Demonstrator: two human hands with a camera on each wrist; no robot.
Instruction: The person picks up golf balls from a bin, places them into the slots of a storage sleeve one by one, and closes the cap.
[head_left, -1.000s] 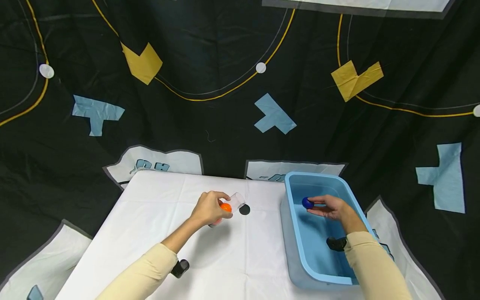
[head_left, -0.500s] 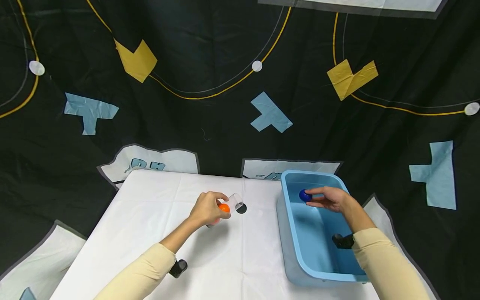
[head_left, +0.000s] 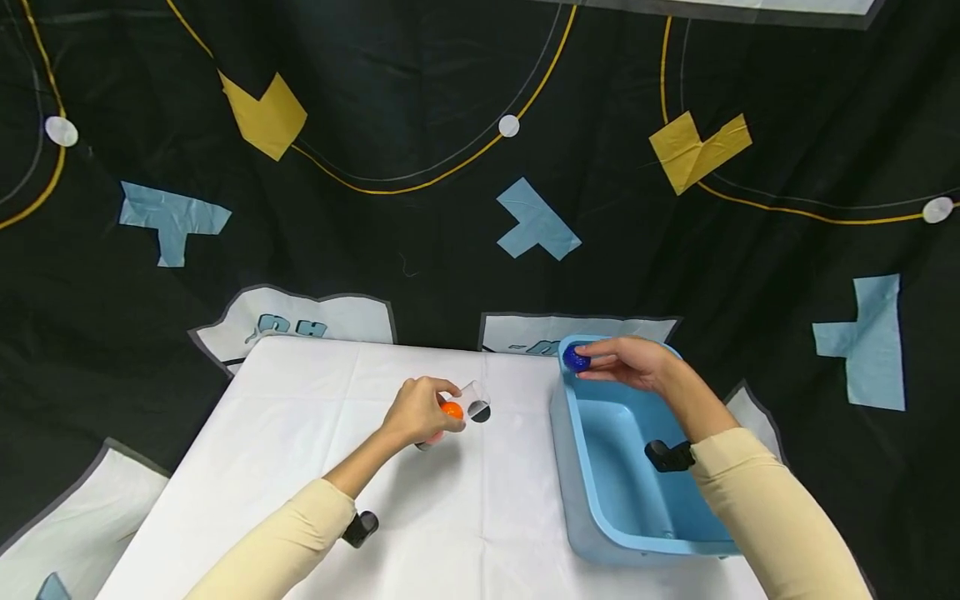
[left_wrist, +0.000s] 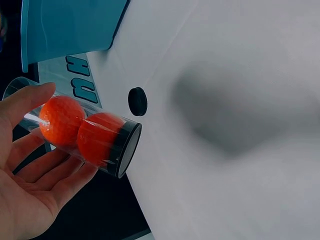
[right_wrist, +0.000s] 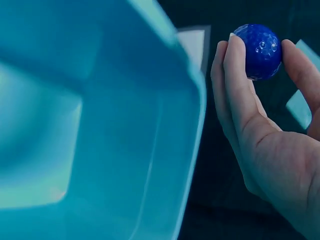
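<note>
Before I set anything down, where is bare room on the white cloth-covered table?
The white cloth-covered table is bare between the left wrist's black camera and the light-blue plastic bin, and left of the left beige sleeve. It looks crowded around the round black disc: the left grip holds a clear plastic tube nearby.

Tub [head_left: 576, 475] right of cap [left_wrist: 137, 101]; balls [left_wrist: 62, 121] in tube [left_wrist: 121, 150].

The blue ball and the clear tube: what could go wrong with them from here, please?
The right hand only pinches the blue ball, so it might slip and fall into or beside the blue bin. The left hand holds the clear tube tilted, with one end open, so the two orange balls might roll out if that end dips.
</note>
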